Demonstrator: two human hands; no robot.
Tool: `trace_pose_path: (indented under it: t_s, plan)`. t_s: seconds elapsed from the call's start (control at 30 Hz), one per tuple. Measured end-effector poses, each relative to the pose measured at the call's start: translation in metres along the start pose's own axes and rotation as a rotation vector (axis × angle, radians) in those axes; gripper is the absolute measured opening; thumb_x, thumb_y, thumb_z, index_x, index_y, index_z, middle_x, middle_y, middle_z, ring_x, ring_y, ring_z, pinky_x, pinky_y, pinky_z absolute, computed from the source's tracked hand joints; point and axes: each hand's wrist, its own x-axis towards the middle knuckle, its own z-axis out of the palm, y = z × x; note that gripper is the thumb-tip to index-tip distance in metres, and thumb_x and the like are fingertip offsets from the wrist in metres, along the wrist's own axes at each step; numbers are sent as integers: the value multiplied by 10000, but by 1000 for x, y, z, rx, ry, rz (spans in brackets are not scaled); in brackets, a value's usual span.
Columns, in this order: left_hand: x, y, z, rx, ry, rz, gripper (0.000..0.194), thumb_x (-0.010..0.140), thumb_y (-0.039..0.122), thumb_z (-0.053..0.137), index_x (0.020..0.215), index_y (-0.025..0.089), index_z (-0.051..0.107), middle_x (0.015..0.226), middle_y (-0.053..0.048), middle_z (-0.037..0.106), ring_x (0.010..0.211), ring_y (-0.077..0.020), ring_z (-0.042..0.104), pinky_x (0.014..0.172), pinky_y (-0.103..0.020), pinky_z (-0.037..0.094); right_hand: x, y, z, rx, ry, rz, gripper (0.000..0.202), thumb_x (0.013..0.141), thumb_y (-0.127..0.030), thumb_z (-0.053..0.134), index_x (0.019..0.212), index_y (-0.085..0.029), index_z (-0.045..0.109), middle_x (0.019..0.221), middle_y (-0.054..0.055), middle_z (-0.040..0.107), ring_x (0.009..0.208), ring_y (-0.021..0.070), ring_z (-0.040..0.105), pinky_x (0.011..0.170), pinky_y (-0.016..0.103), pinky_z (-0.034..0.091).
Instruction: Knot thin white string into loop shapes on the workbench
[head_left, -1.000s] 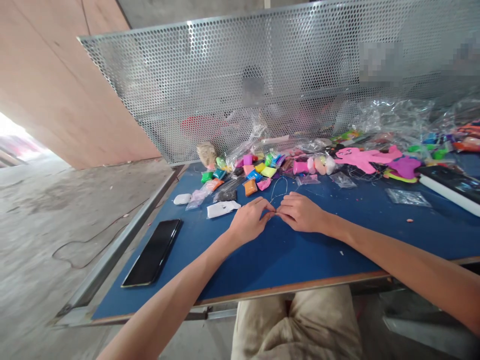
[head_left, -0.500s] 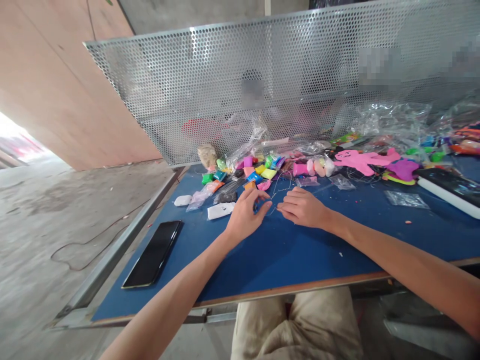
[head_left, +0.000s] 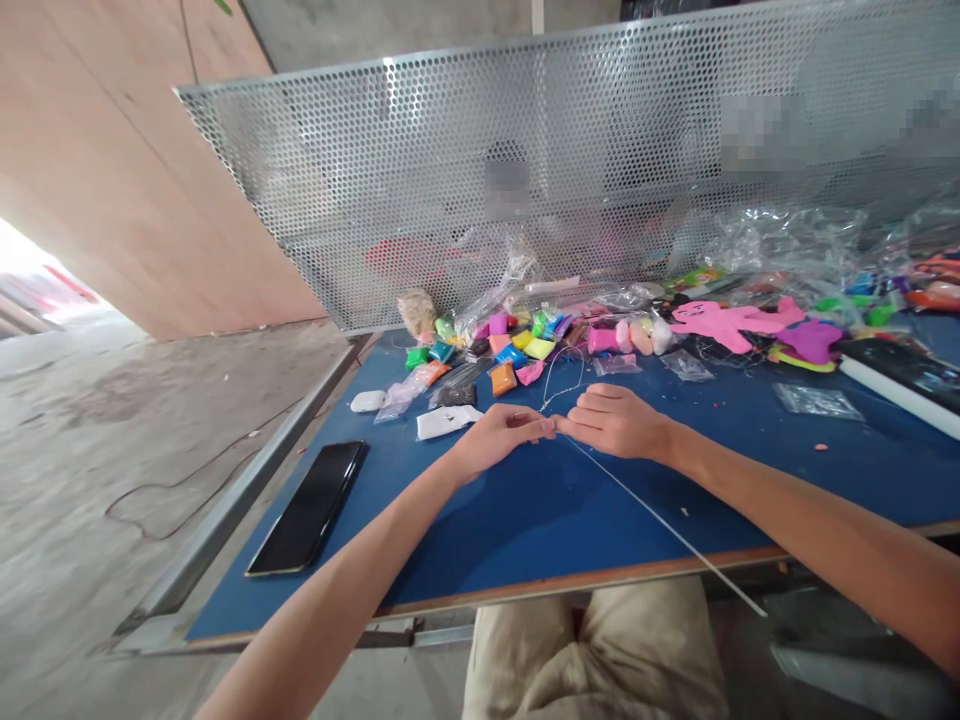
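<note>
Above the tabletop [head_left: 480,540], left hand [head_left: 501,436] and right hand [head_left: 619,422] now meet, pinching wire [head_left: 690,548]. Its tail newly overhangs the edge.

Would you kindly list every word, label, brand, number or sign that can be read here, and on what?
No text can be read.
White packet beside the left hand: any print is too small.
Green-yellow packaging at the back: too blurred.
Smartphone: dark screen, no lettering visible.
Pink figure: dark marks, no readable letters.
</note>
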Motion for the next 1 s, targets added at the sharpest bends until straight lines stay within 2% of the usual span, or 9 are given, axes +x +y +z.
trace_pose_path:
  t_s: [0.17,0.4,0.5,0.67,0.87,1.0]
  plan:
    - [0,-4,-2,-60,-47,-56,349,784,488,741,900,160,772,950,-81,740,849,-167,598,837,-306,449,1,-1,-3,56,35,4,116,982,-160,568,1029,-171,673,747,-6,639,757,147,532,821,314,395]
    - [-2,-3,-2,-14,-100,-33,350,829,492,696,919,157,739,955,-74,731,833,-155,601,826,-303,459,-5,-5,-3,72,65,83,153,959,-149,587,1020,-250,684,905,-21,748,950,166,609,936,360,351]
    - [-3,-2,-2,32,-113,-39,361,844,501,674,932,154,719,926,-64,717,825,-154,602,793,-285,461,-8,-7,0,117,39,127,164,954,-159,597,1047,-269,675,876,-35,750,928,159,609,906,375,321]
    - [-4,0,-3,114,-157,-35,327,842,476,679,881,153,716,886,-47,709,824,-155,601,762,-262,435,-7,-12,3,67,-24,128,138,983,-202,560,932,-282,660,774,-51,733,926,163,571,891,402,262]
    - [-6,3,-6,119,-209,-9,337,836,484,678,857,148,685,769,6,615,726,-118,508,675,-239,370,-2,-16,2,78,1,146,143,959,-161,555,929,-268,645,709,-53,703,891,164,543,905,420,245]
    - [-5,0,-6,165,-194,34,365,854,507,653,842,142,652,750,19,570,708,-111,469,667,-241,360,-2,-17,3,115,-33,189,142,939,-157,563,931,-271,647,676,-51,683,878,170,538,910,427,241]
